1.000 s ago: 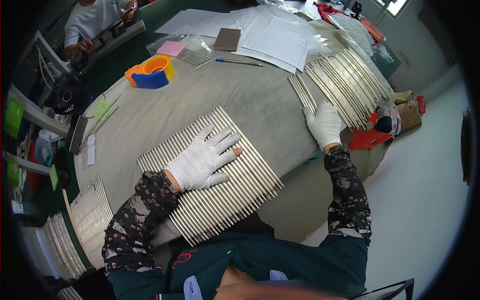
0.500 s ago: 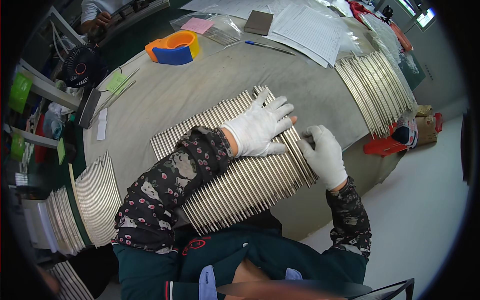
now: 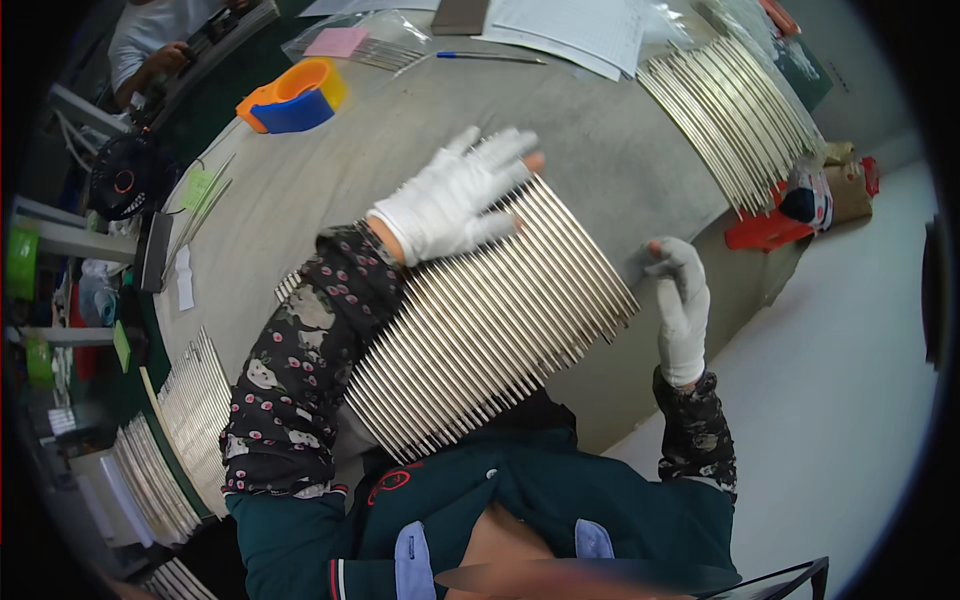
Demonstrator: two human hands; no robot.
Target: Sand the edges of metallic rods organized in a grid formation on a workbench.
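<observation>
A row of slim silvery metal rods (image 3: 490, 320) lies side by side on the table in front of me, slanting from far left to near right. My left hand (image 3: 455, 195), in a white glove with a bare fingertip, rests over the far end of the row with its fingers spread. It and my forearm hide part of the rods. To the right of the row my right hand (image 3: 682, 305), also gloved in white, is raised apart from the rods. Its fingers are loosely bent, and nothing shows in them.
More rods lie at the far right (image 3: 730, 125) and near left (image 3: 190, 410). An orange and blue tape dispenser (image 3: 295, 97), a pen (image 3: 490, 57) and papers (image 3: 570, 30) are at the back. A black fan (image 3: 125, 178) stands left; another person (image 3: 150, 60) sits beyond.
My left hand has slid left and farther away across the rods. My right hand has drawn back to the right, away from the row's edge. The whole view has shifted slightly.
</observation>
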